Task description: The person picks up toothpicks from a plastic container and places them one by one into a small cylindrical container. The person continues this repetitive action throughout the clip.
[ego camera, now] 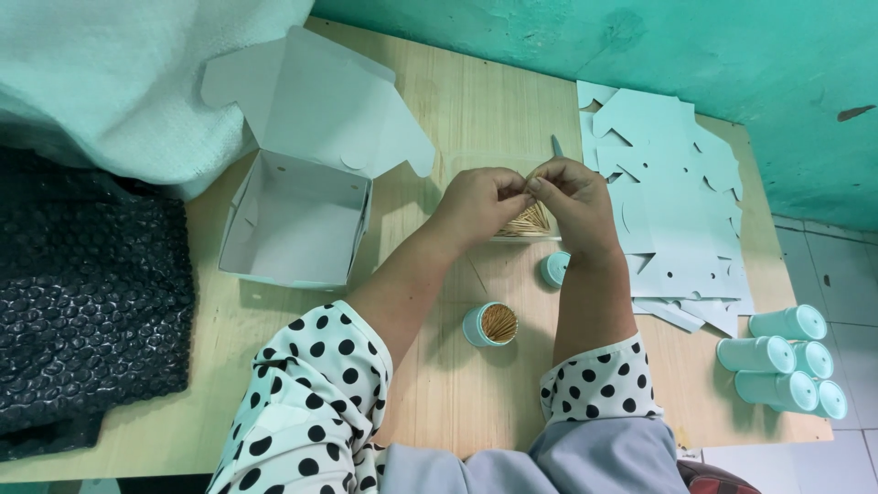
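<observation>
Nearest us, our polka-dot sleeves [315, 402] frame a small mint-green plastic cylinder tub [490, 325] standing open on the pale wooden tabletop [439, 384], packed upright with thin wooden toothpicks, while its round mint cap [552, 269] lies just beyond, near our right wrist. Above a clear shallow tray [526, 230], our left hand [480, 203] and right hand [572, 199] meet fingertip to fingertip, both pinched narrowly on a fanned bundle of toothpicks [529, 220]. An open white cardboard box [297, 215] sits left, flat pale-blue carton blanks [672, 206] right, and capped mint tubs [786, 357] lie at the table's right edge.
</observation>
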